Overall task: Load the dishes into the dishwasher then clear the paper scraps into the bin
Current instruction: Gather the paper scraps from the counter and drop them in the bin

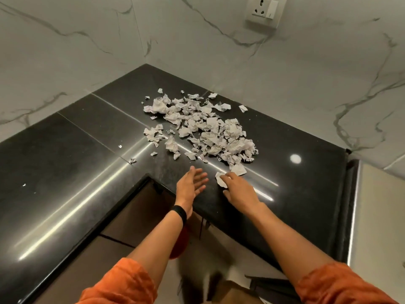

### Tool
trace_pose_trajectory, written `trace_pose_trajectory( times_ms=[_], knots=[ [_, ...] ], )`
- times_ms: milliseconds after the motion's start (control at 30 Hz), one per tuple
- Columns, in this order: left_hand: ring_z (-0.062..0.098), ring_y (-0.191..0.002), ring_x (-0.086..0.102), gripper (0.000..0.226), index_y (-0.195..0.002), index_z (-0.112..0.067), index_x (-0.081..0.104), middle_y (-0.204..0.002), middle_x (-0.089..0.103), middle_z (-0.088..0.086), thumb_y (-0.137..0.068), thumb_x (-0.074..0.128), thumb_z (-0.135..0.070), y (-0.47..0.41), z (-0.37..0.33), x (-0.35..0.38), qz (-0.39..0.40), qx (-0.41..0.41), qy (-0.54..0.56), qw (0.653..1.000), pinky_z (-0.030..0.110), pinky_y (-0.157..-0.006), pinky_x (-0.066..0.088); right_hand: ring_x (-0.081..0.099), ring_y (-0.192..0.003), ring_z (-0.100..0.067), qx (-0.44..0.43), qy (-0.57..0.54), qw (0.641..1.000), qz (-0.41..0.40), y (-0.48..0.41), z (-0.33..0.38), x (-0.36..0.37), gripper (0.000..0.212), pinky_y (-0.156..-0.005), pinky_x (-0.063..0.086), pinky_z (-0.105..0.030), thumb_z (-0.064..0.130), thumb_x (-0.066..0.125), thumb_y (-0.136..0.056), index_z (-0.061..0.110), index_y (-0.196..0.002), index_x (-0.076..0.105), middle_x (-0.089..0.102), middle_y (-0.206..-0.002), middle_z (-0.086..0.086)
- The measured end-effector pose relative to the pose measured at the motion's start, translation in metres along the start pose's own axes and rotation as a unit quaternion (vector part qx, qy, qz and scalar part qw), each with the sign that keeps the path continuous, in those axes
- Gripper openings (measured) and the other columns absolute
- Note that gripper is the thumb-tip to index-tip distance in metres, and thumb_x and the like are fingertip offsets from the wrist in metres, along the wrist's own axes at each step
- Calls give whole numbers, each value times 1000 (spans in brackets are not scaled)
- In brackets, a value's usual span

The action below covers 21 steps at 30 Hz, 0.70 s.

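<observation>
The black polished countertop (65, 172) is stretching in from the left and bending round the corner under the marble wall (306, 73), with one stray bit of paper (132, 160) lying well apart from the rest. The left arm is coming up out of an orange sleeve (118, 284), a black wristband (180, 212) is sitting on the wrist, and something red (178, 244) is peeking out below it, mostly hidden by the arm. The left hand (190, 183) is hovering at the counter's inner edge, palm turned toward the right, fingers straight and slightly apart, holding nothing. Just past it, the paper scraps (203, 128) are lying heaped on the counter, running back toward the corner. At the near end of the heap, one scrap (220, 181) is lying under the right hand (238, 189), whose fingers are resting together on top of it, thumb sticking out clear to the side. Up on the wall, a white socket (263, 10) is showing.
</observation>
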<state>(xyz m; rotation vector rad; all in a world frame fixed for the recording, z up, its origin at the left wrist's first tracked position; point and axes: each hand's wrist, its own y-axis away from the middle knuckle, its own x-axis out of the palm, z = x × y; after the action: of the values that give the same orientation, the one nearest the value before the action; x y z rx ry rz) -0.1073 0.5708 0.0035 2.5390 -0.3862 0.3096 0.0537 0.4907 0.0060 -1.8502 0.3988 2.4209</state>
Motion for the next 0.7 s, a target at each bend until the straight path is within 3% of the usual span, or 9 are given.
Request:
trace_pose_trajectory(
  times_ms=[67,200,333,533,600,700],
  knots=[
    [21,-103,73,42,-120,-12,67,-111,76,7,-103,49,-46,-9,-3,0,0,-12,22,1000,36,-94,56,56,-115,-29,-1,1,1000,-31,-6,-4,8,33,-93,48,-40,16,58,-95,15,-128,61,59,-129,-5],
    [21,-106,72,38,-120,-9,66,-115,74,10,-103,52,-40,-30,-6,4,-6,-21,46,999,37,-98,54,63,-91,-25,-9,10,992,-126,-21,-8,14,12,-71,50,-37,15,62,-93,15,-99,72,68,-99,-1],
    [23,-115,66,41,-125,-9,65,-122,70,11,-104,51,-41,-49,-9,11,-32,-29,109,993,35,-101,51,62,-86,-18,-28,-104,958,-266,-42,13,2,10,-70,53,-32,18,72,-88,18,-98,72,70,-95,3],
    [33,-119,63,56,-130,-3,57,-129,66,18,-104,41,-50,-69,-35,10,-32,-80,329,940,46,-104,48,59,-95,-18,-155,-141,957,-201,-81,56,6,30,-80,49,-35,49,60,-91,23,-100,74,70,-103,7],
    [35,-122,61,53,-129,-1,57,-129,64,21,-105,41,-45,-75,-45,2,-52,-69,377,922,46,-107,46,59,-95,-14,-164,-195,944,-211,-89,55,2,29,-83,48,-32,45,61,-95,21,-103,74,71,-103,7],
    [34,-124,61,51,-131,0,58,-131,64,21,-104,43,-41,-80,-54,-14,-72,-52,383,919,45,-109,45,61,-97,-14,-109,-252,939,-208,-113,45,-4,18,-84,51,-32,27,62,-97,19,-111,72,69,-105,4]
  ],
)
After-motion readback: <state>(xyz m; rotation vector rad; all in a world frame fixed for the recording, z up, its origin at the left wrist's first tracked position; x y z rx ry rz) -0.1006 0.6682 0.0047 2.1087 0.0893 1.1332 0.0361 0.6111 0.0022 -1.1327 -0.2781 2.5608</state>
